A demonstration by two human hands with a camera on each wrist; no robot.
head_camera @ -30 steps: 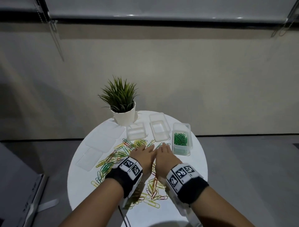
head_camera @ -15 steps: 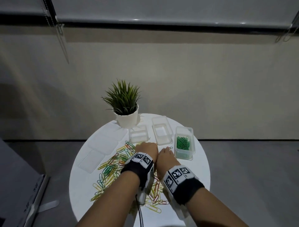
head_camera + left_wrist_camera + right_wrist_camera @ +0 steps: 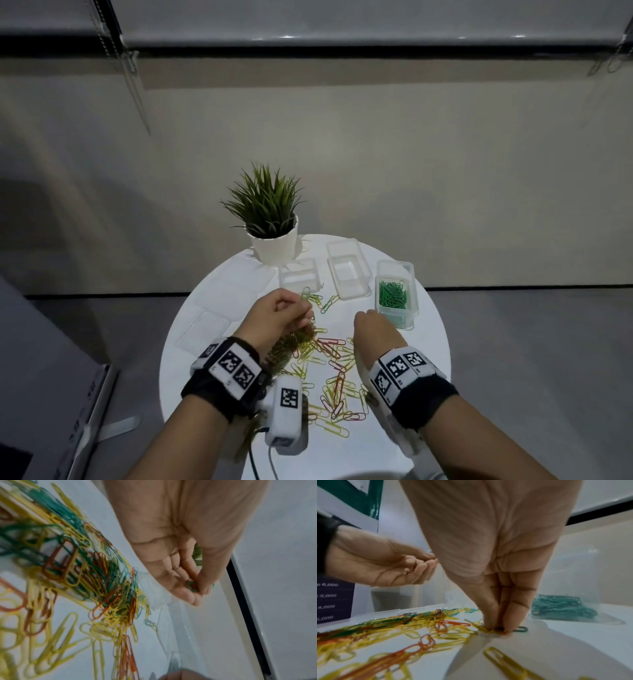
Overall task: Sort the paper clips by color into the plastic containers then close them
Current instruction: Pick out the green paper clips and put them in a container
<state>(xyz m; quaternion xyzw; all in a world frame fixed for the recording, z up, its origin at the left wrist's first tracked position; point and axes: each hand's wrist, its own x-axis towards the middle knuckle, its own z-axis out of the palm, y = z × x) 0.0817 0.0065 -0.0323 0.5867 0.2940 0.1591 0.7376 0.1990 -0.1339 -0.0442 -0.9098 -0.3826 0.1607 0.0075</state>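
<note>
While the mixed heap of paper clips (image 3: 329, 370) lies spread over the near half of the round table (image 3: 424, 346), worth working from its edges inward; nearest, yellow and orange clips tangled together, green ones buried toward the left; right hand (image 3: 375, 334) down at the heap's right edge, fingertips (image 3: 510, 627) closed on a green clip (image 3: 521, 629) that lies flat on the tabletop; better to lift straight up and shake free any yellow clip hooked on, since one lies right against the fingers; left hand (image 3: 279, 317) raised above the heap, thumb and fingers pinching another green clip (image 3: 193, 586), other fingers curled in; sensible to carry both across to the green-filled container (image 3: 395, 294) just beyond the right hand, and drop from low so nothing bounces out; further back, two empty containers (image 3: 349, 270), presumably for yellow and orange; clear lids (image 3: 209, 325) lying flat at the left of the table, well apart from the boxes, not yet fitted; potted plant (image 3: 270, 219) at the far edge, out of the way; much sorting left by the look of it.
</note>
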